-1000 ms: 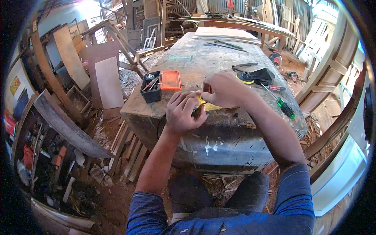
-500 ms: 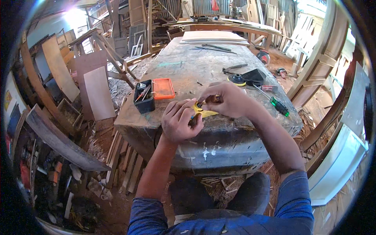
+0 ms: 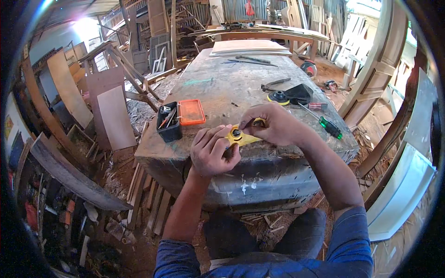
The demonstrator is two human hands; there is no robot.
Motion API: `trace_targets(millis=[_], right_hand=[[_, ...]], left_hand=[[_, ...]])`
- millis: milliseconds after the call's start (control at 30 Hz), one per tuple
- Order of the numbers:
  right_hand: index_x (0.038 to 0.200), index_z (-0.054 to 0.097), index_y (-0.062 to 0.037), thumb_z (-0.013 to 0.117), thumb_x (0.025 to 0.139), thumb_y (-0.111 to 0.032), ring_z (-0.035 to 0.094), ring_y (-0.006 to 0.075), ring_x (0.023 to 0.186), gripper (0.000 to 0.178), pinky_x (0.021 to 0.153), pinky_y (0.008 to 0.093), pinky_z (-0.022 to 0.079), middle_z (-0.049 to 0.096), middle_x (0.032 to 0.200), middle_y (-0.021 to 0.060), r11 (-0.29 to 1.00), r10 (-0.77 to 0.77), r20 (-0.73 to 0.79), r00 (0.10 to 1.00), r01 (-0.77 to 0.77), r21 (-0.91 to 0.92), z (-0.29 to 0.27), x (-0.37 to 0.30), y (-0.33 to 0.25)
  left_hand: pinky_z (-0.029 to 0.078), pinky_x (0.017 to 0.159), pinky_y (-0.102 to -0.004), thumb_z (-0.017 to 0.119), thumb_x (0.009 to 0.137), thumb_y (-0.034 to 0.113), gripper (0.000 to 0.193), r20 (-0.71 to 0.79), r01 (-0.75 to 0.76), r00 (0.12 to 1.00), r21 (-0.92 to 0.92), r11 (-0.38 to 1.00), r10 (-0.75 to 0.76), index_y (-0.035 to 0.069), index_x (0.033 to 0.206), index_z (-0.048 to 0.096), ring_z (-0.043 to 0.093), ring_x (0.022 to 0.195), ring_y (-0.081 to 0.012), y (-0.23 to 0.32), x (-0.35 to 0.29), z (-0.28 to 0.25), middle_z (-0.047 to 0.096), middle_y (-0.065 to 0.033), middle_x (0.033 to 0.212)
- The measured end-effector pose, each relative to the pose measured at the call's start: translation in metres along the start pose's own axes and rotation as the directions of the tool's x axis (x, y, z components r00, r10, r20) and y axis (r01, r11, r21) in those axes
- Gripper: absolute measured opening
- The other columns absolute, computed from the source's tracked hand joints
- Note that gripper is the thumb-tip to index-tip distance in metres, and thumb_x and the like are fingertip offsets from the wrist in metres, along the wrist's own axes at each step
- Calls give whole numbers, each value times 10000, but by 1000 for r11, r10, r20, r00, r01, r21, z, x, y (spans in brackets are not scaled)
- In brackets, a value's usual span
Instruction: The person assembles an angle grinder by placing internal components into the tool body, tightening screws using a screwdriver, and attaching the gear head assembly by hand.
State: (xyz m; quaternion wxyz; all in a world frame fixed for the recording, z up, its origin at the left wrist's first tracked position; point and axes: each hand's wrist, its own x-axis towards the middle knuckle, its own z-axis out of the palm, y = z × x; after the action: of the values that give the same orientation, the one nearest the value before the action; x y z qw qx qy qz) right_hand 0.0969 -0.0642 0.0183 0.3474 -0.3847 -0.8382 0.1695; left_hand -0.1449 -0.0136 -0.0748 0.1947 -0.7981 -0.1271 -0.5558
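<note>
Over the near edge of the workbench I hold a small yellow plastic-looking part [image 3: 250, 139] with a dark round centre [image 3: 236, 133]. My left hand [image 3: 213, 152] is closed round its left end, the fingers on top and the thumb below. My right hand [image 3: 273, 124] is closed over its right side. The right fingertips are pinched together next to the dark centre; whether something small is between them is hidden. More yellow shows between the right fingers. Farther back on the bench lies a black disc with a yellow rim [image 3: 278, 97].
A black box [image 3: 170, 133] of small tools stands left on the workbench [image 3: 222, 88], its orange lid [image 3: 191, 111] folded open. To the right lie a green-handled screwdriver [image 3: 330, 128], a red-handled tool [image 3: 317, 106] and pliers [image 3: 276, 83]. Flat boards [image 3: 250, 45] are stacked at the far end.
My right hand has come down slightly and turned, and the yellow part's dark round centre now shows more fully. The left hand keeps its grip. The view has shifted a little.
</note>
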Motion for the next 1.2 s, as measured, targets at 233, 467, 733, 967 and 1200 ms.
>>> trace_targets(millis=[233, 467, 733, 967, 1200], right_hand=[[1117, 777, -19, 785, 917, 6, 787, 223, 949, 202, 898, 367, 619, 819, 1035, 122, 989, -39, 21, 999, 42, -139, -3, 4, -6], [1125, 788, -35, 791, 925, -28, 797, 254, 959, 201, 887, 379, 620, 821, 1021, 123, 995, -36, 41, 999, 40, -92, 1, 8, -6], [1098, 799, -35, 780, 906, -25, 796, 295, 920, 194, 854, 409, 621, 815, 986, 141, 987, -23, 43, 999, 30, -158, -1, 7, 0], [1053, 811, -23, 785, 858, -75, 776, 330, 857, 204, 790, 435, 601, 779, 917, 170, 955, -82, 38, 996, 90, -283, -1, 12, -14], [1056, 810, -23, 776, 849, -86, 767, 334, 804, 220, 763, 436, 603, 765, 885, 167, 961, -64, 79, 995, 83, -264, 2, 17, -18]], left_hand=[[575, 879, -449, 835, 808, 161, 248, -11, 1, 1000, -5, 1000, -1, 91, 868, 605, 793, 1063, -311, 0, 2, 2, 808, -150, 1194], [579, 880, -450, 833, 806, 165, 249, -15, 3, 1000, -2, 1000, -3, 90, 860, 602, 794, 1063, -312, -2, 1, 2, 809, -150, 1193], [582, 890, -455, 832, 808, 158, 252, -11, 8, 1000, -7, 1000, -8, 85, 876, 601, 794, 1073, -315, 0, 2, 3, 806, -146, 1188], [589, 915, -464, 832, 806, 149, 241, -11, 8, 1000, -13, 1000, -8, 56, 924, 643, 793, 1073, -318, 1, 5, 3, 803, -146, 1182], [588, 898, -457, 833, 805, 149, 240, -14, 10, 1000, 0, 1000, -10, 56, 918, 642, 792, 1064, -316, 0, 3, 2, 801, -148, 1183]])
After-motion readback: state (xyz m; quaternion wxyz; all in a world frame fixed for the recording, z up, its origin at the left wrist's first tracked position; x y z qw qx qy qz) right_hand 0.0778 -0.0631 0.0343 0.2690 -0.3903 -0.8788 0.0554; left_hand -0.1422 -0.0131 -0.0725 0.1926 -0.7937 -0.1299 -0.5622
